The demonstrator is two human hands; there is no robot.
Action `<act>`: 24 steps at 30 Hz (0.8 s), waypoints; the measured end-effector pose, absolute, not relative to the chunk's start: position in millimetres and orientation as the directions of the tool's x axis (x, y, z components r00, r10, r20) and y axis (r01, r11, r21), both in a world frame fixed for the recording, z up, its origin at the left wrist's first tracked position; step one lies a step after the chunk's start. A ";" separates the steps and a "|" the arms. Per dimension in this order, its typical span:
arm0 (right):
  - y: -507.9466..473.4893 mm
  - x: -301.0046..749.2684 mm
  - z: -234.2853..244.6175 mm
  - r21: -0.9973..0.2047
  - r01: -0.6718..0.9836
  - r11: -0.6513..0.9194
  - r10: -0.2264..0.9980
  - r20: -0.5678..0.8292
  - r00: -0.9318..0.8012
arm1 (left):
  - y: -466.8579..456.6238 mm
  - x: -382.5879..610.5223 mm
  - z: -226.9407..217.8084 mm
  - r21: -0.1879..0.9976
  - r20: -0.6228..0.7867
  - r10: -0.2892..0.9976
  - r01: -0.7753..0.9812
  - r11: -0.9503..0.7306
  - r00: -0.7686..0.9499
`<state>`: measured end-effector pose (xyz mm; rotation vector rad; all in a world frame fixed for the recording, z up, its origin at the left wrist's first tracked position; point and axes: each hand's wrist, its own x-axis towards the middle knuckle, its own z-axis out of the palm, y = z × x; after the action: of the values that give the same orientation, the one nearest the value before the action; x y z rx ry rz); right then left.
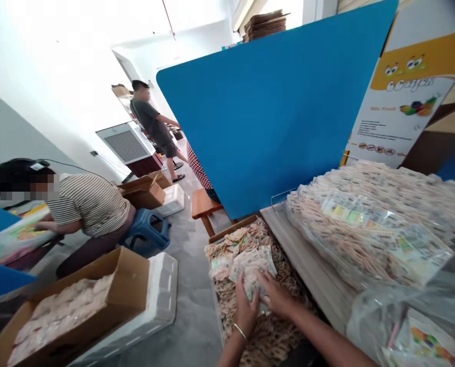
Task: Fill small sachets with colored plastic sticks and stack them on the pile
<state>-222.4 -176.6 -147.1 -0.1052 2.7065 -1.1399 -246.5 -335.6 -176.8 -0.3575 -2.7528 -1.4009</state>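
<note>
My left hand (246,305), with a bracelet on the wrist, and my right hand (276,294) both grip a bundle of small clear snack packets (251,265). The bundle is held over a wooden crate (231,230) filled with several more loose packets, which stands on the floor beside the table. Fingers of both hands curl round the bundle's near end.
The table (307,265) to the right holds big heaps of packets in clear bags (365,229). A blue partition (273,112) stands behind. On the left a seated person (82,209) works by open cardboard boxes (78,306) and foam lids. Another person (154,127) stands far back.
</note>
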 end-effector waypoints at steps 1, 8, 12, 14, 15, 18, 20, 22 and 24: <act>-176.4 -219.8 -140.6 -0.689 0.018 0.725 -0.131 -0.164 -0.978 | -337.4 -242.0 -173.9 0.772 0.160 0.180 0.237 0.590 -0.971; -164.8 -205.9 -103.9 -0.587 0.054 0.808 -0.026 -0.127 -0.992 | -334.1 -227.9 -156.2 0.567 0.342 0.249 0.410 0.715 -0.906; -166.9 -205.6 -82.9 -0.581 0.084 0.810 -0.002 -0.146 -0.989 | -325.1 -233.5 -169.8 0.495 0.248 0.365 0.441 0.748 -0.897; -168.3 -200.1 -59.6 -0.583 0.059 0.810 0.004 -0.095 -0.995 | -323.6 -233.1 -170.8 0.427 0.220 0.368 0.429 0.796 -0.903; -167.3 -194.8 -44.9 -0.587 0.013 0.809 -0.025 -0.057 -0.998 | -323.7 -231.9 -168.2 0.388 0.212 0.372 0.427 0.817 -0.904; -152.2 -165.3 3.8 -0.574 -0.214 0.791 -0.252 0.014 -0.968 | -321.4 -226.5 -148.9 0.313 0.267 0.370 0.443 0.840 -0.890; -130.3 -131.6 33.4 -0.602 -0.254 0.757 -0.331 -0.017 -0.944 | -310.9 -219.7 -129.4 0.351 0.395 0.368 0.509 0.786 -0.842; -100.5 -85.4 55.6 -0.671 -0.208 0.712 -0.326 -0.054 -0.944 | -288.9 -204.9 -106.6 0.465 0.490 0.437 0.650 0.601 -0.755; -66.3 -31.1 67.5 -0.764 -0.058 0.643 -0.214 -0.106 -0.971 | -255.2 -181.4 -82.6 0.582 0.496 0.579 0.743 0.332 -0.647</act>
<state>-31.1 -66.3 67.5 -0.2236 2.6741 -1.2342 -181.4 -255.2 -82.6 -1.2055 -2.3947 -1.2098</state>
